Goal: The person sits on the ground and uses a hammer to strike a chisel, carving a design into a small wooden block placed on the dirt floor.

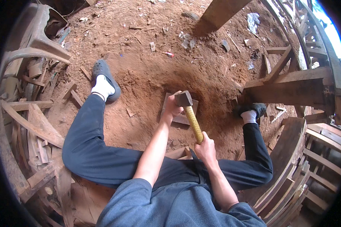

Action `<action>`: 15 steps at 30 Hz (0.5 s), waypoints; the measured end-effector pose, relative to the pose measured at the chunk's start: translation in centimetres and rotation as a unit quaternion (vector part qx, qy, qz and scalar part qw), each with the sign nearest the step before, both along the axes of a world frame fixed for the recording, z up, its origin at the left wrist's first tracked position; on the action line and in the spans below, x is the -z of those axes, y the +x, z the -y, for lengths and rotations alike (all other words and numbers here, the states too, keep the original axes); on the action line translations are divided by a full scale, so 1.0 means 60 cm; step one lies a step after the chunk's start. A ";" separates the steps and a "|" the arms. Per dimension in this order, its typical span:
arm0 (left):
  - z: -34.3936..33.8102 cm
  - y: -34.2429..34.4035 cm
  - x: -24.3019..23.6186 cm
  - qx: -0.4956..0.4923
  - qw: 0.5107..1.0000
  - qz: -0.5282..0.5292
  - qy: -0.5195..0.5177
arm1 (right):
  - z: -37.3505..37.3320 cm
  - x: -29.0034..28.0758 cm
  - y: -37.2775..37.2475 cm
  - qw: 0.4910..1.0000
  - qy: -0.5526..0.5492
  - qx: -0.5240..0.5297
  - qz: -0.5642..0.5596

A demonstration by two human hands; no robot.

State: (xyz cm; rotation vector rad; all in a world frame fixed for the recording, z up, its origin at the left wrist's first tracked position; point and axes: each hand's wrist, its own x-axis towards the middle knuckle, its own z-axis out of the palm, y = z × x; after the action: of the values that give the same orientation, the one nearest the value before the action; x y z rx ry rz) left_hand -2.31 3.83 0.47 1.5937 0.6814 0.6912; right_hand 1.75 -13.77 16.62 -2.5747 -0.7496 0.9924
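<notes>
My right hand is wrapped round the lower end of a hammer's yellow, textured handle. The hammer's dark, blocky metal head is at the far end, beside and partly over my left hand. That hand's fingers are bent together above a flat, greyish-brown slab on the ground. Whatever the left fingers hold is hidden by the hammer head and the hand itself. The slab lies between my spread legs, in a shallow hollow of reddish-brown dirt.
Wooden chair parts and offcuts are piled along the left. A heavy timber beam and stacked boards stand at the right. Another post rises at the back. Wood scraps and plastic litter dot the dirt.
</notes>
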 end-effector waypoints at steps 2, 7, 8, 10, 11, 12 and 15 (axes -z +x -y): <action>-0.004 -0.002 0.008 0.007 1.000 0.018 -0.018 | 0.001 0.007 -0.002 1.000 -0.018 0.002 -0.008; -0.005 0.002 0.026 0.019 1.000 -0.001 0.013 | 0.013 0.004 0.008 1.000 0.027 0.001 -0.015; -0.003 0.004 0.029 0.020 1.000 -0.003 0.018 | 0.015 0.004 0.010 0.999 0.045 0.001 -0.009; 0.003 0.007 0.034 0.017 0.999 0.008 0.042 | 0.018 0.002 0.014 1.000 0.029 -0.001 -0.001; 0.006 0.007 0.037 0.009 0.998 0.018 0.060 | 0.019 0.002 0.015 1.000 0.024 -0.004 0.005; 0.010 0.009 0.040 0.013 0.999 0.048 0.002 | 0.020 0.001 0.017 1.000 0.029 -0.004 -0.008; 0.022 0.014 0.047 -0.031 0.988 0.113 -0.099 | 0.019 -0.001 0.016 0.998 0.048 -0.004 -0.038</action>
State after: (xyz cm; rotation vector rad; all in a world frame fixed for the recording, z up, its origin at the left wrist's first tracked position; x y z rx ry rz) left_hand -1.49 2.49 -2.38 1.2943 0.6140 0.8098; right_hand 2.72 -14.88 16.66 -2.4406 -0.7677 1.0247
